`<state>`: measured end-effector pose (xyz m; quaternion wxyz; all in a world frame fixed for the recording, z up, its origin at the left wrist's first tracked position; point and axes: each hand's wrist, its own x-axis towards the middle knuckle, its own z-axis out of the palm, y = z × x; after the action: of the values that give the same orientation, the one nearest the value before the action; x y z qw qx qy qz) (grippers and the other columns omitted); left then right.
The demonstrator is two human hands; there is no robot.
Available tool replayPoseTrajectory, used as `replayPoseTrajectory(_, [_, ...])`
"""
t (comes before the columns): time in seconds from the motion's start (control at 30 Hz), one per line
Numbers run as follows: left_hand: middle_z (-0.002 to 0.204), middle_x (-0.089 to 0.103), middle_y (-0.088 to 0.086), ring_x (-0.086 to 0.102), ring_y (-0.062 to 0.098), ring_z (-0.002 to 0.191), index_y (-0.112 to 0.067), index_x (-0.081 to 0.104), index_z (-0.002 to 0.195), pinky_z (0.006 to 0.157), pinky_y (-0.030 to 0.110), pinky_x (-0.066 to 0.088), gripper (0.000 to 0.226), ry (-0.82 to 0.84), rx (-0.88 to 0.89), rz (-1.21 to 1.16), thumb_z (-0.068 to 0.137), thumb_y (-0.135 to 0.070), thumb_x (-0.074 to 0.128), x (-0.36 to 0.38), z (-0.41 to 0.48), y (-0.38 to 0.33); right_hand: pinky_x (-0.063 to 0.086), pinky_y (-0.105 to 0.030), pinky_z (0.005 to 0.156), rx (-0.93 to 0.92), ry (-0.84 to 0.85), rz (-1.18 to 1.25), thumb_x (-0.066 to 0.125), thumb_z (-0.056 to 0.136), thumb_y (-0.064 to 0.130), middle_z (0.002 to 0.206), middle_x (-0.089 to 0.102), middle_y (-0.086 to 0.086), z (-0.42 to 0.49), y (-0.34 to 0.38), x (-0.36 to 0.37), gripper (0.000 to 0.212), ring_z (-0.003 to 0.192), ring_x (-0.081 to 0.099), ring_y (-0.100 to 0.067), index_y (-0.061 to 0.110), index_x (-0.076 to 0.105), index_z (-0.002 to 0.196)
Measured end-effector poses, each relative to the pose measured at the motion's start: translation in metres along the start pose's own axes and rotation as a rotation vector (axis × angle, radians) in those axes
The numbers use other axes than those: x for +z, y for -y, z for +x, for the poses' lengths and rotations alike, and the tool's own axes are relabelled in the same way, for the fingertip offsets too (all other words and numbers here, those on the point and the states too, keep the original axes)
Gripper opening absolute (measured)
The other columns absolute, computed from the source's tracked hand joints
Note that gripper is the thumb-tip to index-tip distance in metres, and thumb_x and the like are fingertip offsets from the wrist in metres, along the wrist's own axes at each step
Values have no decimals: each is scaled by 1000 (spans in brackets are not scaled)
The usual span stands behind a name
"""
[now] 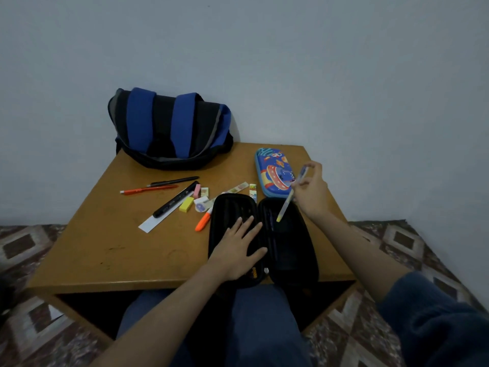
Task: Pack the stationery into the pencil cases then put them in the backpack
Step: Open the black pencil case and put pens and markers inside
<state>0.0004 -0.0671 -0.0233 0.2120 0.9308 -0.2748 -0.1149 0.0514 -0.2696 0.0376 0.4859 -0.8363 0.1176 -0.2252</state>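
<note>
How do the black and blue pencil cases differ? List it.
The black pencil case lies open at the table's front edge; the blue pencil case lies shut, farther back. The black is plain, the blue cartoon-printed. The left hand rests on the black, not the blue. Both lie on the table.

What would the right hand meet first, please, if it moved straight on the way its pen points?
Probably the open right half of the black pencil case: the right hand aims the pen down into it; depth unclear.
</note>
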Motion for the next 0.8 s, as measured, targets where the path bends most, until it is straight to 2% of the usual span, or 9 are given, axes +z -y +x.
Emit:
replayPoseTrajectory(0.1, [158, -9, -8, -16, 14, 144, -30, 1, 150, 117, 34, -4, 64, -17, 3, 29, 97, -52, 29, 1, -1, -1, 59, -40, 69, -36, 57, 20, 57, 89, 4, 101, 64, -13, -9, -9, 1, 44, 93, 65, -21, 20, 38, 124])
replayPoseTrajectory(0.23, [158, -9, -7, -17, 14, 144, -30, 1, 150, 117, 36, -5, 64, -22, -1, 39, 97, -52, 29, 3, -2, -2, 59, -43, 71, -4, 87, 61, 58, 87, -1, 92, 64, -18, -7, -16, 0, 46, 91, 66, -25, 19, 39, 124])
replayPoseTrajectory(0.37, [158, -8, -8, -16, 13, 144, -31, 1, 150, 117, 37, -5, 63, -32, -7, 47, 97, -52, 28, 4, -2, -2, 56, -24, 53, 22, 208, 79, 60, 86, -2, 93, 64, -24, -2, -16, -3, 46, 83, 66, -23, 18, 40, 122])
replayPoseTrajectory(0.43, [158, -8, -8, -16, 13, 144, -31, 1, 150, 117, 37, -5, 63, -38, -7, 51, 97, -52, 28, 5, -1, -3, 55, -21, 51, 33, 266, 87, 61, 86, 0, 94, 64, -19, 0, -17, -2, 46, 82, 65, -21, 19, 41, 122])
replayPoseTrajectory(0.57, [158, -7, -8, -16, 13, 144, -31, 2, 150, 117, 38, -5, 63, -42, -9, 46, 97, -52, 28, 6, -2, -3, 58, -35, 61, 107, 333, 45, 57, 86, -6, 84, 64, -20, 9, -16, 3, 47, 63, 63, -22, 12, 42, 128])
replayPoseTrajectory(0.63, [158, -7, -8, -16, 13, 144, -31, 2, 150, 117, 38, -5, 62, -45, -9, 52, 97, -52, 28, 6, -2, -3, 59, -40, 67, 155, 360, 20, 57, 85, -7, 78, 64, -19, 13, -16, 6, 47, 60, 62, -25, 12, 45, 127])
replayPoseTrajectory(0.7, [158, -7, -8, -15, 13, 144, -31, 2, 150, 117, 38, -5, 62, -47, -12, 61, 97, -51, 28, 6, -2, -3, 59, -37, 66, 190, 401, -14, 58, 85, -6, 78, 64, -17, 14, -15, 10, 48, 59, 62, -25, 14, 46, 128])
replayPoseTrajectory(0.8, [158, -7, -8, -16, 13, 144, -31, 1, 150, 117, 38, -5, 63, -48, -12, 71, 97, -52, 27, 6, -2, -4, 58, -26, 57, 202, 439, -63, 58, 86, -5, 92, 64, -21, 15, -12, 16, 54, 58, 62, -21, 14, 44, 134])
